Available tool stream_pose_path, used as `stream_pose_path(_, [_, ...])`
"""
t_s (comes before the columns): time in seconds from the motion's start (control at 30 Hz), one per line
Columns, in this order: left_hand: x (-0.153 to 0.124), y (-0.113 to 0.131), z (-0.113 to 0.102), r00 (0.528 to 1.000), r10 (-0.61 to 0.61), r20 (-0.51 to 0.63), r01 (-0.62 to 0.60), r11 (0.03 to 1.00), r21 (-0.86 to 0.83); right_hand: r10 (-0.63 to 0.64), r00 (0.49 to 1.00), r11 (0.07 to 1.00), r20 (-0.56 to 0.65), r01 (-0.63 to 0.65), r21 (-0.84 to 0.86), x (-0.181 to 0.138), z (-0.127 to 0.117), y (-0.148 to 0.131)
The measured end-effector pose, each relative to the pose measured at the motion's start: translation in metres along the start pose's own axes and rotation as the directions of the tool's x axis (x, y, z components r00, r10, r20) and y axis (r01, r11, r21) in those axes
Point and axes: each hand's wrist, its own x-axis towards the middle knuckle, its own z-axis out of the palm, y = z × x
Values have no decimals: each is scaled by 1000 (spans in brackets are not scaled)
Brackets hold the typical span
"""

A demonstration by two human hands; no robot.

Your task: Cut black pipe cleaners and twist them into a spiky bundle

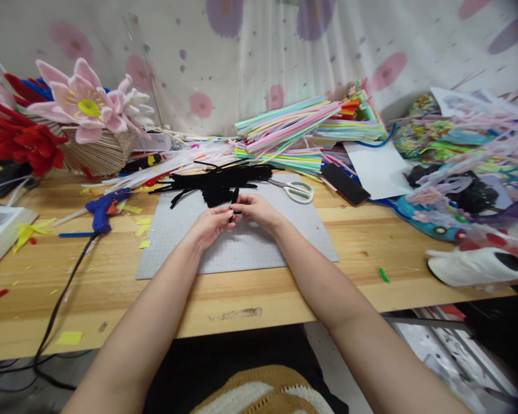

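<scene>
Both hands meet over the grey cutting mat (pixel 172 253), fingers pinched close together. My left hand (pixel 214 224) and my right hand (pixel 258 208) grip a short black pipe cleaner (pixel 235 195) whose upper end sticks up between the fingertips; its lower part is mostly covered by the fingers. Just behind them lies a heap of black pipe cleaners (pixel 218 183), some sprawling past the mat's far edge. White-handled scissors (pixel 300 192) rest to the right of the heap, near the mat's far right corner.
On the left are a blue glue gun (pixel 103 210), a white power strip (pixel 2 230) and fuzzy flowers (pixel 86 106). Bundles of coloured pipe cleaners (pixel 285 126) line the back. A black phone (pixel 344 184), white paper (pixel 377 169) and a white shoe-like object (pixel 475 265) are at right.
</scene>
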Motion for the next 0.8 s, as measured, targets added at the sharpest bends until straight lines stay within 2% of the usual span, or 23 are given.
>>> stream_pose_path(0.13, [0, -1, 1, 997, 74, -32, -76, 995, -64, -12, 999, 1000, -33, 12, -21, 1, 2, 1])
stream_pose_path(0.27, [1, -2, 0, 984, 174, -43, -176, 984, -41, 4, 1000, 1000, -13, -4, -25, 0, 4, 1])
stream_pose_path(0.47, [0, -1, 2, 976, 180, -123, -185, 982, -38, 31, 999, 999, -18, -31, 10, -1, 8, 0])
stream_pose_path(0.57, [0, -4, 5, 967, 242, -86, -242, 970, 8, 8, 997, 1000, -71, -9, -18, 2, 8, 3])
stream_pose_path(0.63, [1, -7, 6, 945, 322, -61, -316, 944, 96, -24, 994, 999, -105, 20, -42, 6, 8, 6])
stream_pose_path(0.73, [4, -14, 6, 879, 464, -112, -416, 860, 294, -74, 986, 995, -151, 63, -79, 10, 7, 11])
stream_pose_path(0.8, [6, -17, 6, 838, 527, -141, -442, 807, 393, -95, 979, 992, -181, 79, -95, 11, 6, 13])
